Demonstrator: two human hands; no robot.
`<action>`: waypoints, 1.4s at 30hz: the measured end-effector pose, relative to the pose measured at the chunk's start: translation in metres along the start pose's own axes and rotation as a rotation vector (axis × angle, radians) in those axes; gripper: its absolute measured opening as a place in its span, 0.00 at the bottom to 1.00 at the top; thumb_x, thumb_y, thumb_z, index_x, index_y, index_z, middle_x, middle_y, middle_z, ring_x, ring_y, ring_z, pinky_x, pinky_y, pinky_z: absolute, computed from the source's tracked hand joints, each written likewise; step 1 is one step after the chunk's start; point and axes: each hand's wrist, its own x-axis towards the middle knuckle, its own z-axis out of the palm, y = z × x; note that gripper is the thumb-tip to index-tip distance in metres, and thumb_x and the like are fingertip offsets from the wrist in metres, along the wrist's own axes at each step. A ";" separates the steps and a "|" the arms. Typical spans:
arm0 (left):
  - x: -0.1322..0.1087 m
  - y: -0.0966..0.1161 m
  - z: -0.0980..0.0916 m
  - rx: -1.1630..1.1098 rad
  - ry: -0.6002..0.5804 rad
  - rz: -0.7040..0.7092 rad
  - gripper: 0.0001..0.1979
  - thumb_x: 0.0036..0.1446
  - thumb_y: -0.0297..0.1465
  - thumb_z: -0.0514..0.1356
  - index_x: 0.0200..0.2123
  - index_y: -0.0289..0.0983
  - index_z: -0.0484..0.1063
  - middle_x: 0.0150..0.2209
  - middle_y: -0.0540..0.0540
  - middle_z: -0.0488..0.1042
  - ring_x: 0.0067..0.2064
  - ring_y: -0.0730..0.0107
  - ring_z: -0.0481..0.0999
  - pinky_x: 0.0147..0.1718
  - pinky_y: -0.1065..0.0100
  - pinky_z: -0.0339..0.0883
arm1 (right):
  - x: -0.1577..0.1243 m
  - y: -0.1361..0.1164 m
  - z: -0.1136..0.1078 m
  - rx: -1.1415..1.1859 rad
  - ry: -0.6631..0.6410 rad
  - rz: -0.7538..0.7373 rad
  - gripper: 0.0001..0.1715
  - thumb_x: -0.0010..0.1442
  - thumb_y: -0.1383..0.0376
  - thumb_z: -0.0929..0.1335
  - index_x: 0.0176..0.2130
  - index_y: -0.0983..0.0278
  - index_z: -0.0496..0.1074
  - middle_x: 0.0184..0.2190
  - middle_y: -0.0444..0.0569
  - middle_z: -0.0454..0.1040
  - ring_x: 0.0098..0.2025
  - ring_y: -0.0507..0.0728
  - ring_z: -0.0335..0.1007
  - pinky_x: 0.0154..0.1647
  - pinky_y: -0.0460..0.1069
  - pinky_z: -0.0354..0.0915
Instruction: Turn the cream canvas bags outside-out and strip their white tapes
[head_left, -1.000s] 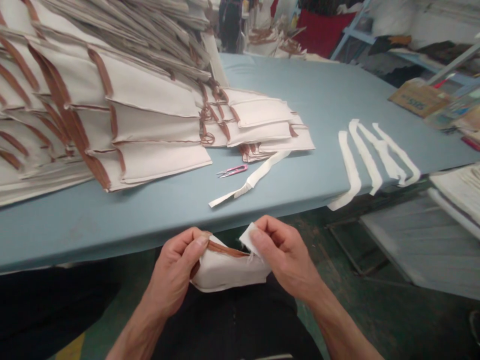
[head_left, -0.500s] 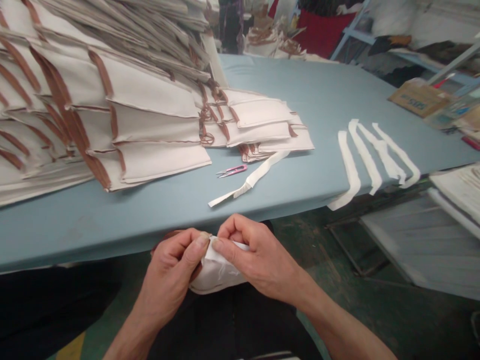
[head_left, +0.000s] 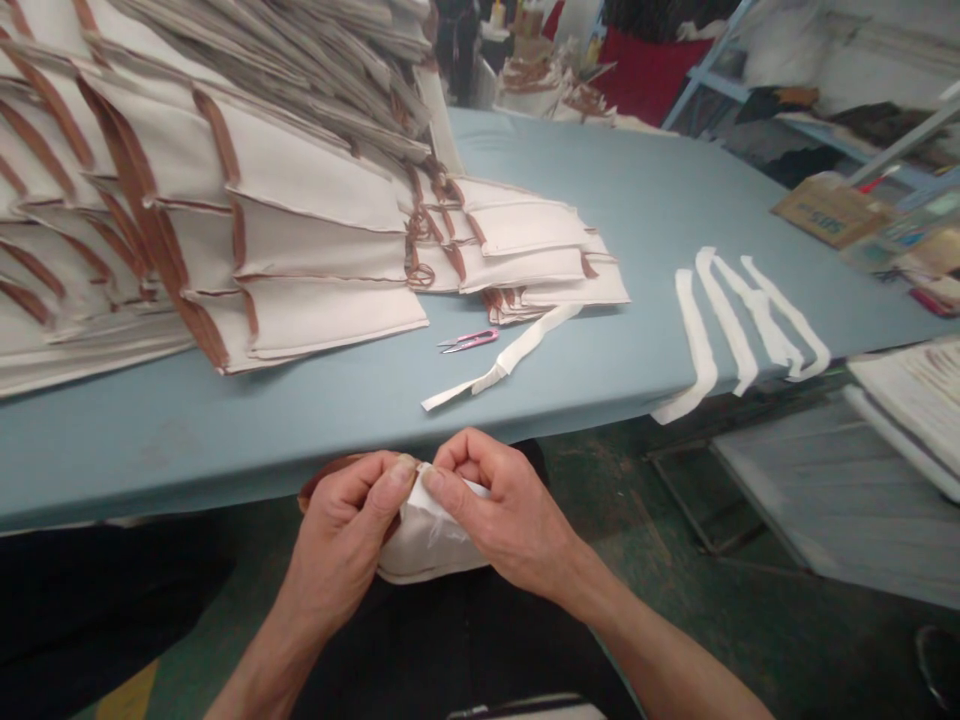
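Over my lap, just off the table's front edge, both hands pinch a white fabric piece point(head_left: 431, 545) with brown trim showing at its left. My left hand point(head_left: 352, 530) is closed on its upper edge, thumb against fingertips. Right beside it, my right hand point(head_left: 502, 510) is closed on the same edge, where a whiter strip of cloth and some loose threads show. The two thumbs almost meet. What lies under the fingers is hidden. Beyond my hands, pink-handled thread snips point(head_left: 469, 342) lie on the table near a white cloth strip point(head_left: 517, 350).
Large stacks of white fabric pieces with brown edging point(head_left: 322, 245) fill the left of the blue table point(head_left: 630, 190). Several white strips point(head_left: 739, 320) hang over the front edge at right. A cardboard box point(head_left: 832, 208) stands at the far right, and a grey-topped stand point(head_left: 832, 480) below.
My hands stay pinched on the fabric and have barely moved. The view has shifted slightly. The loose threads by my right thumb lie a little differently.
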 end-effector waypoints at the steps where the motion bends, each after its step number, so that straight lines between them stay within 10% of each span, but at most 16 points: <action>1: 0.000 0.000 0.000 0.001 -0.004 0.000 0.29 0.65 0.58 0.63 0.27 0.38 0.72 0.23 0.54 0.61 0.24 0.74 0.56 0.21 0.73 0.50 | 0.000 0.000 0.001 -0.017 -0.001 -0.002 0.15 0.66 0.54 0.69 0.34 0.61 0.69 0.23 0.37 0.67 0.24 0.50 0.59 0.25 0.45 0.55; 42: 0.004 -0.013 0.000 -0.144 -0.022 -0.139 0.31 0.56 0.60 0.70 0.26 0.36 0.74 0.24 0.53 0.66 0.26 0.74 0.59 0.23 0.74 0.55 | 0.008 0.027 0.002 0.251 -0.175 0.092 0.19 0.62 0.53 0.74 0.33 0.61 0.66 0.25 0.36 0.60 0.26 0.48 0.50 0.24 0.43 0.51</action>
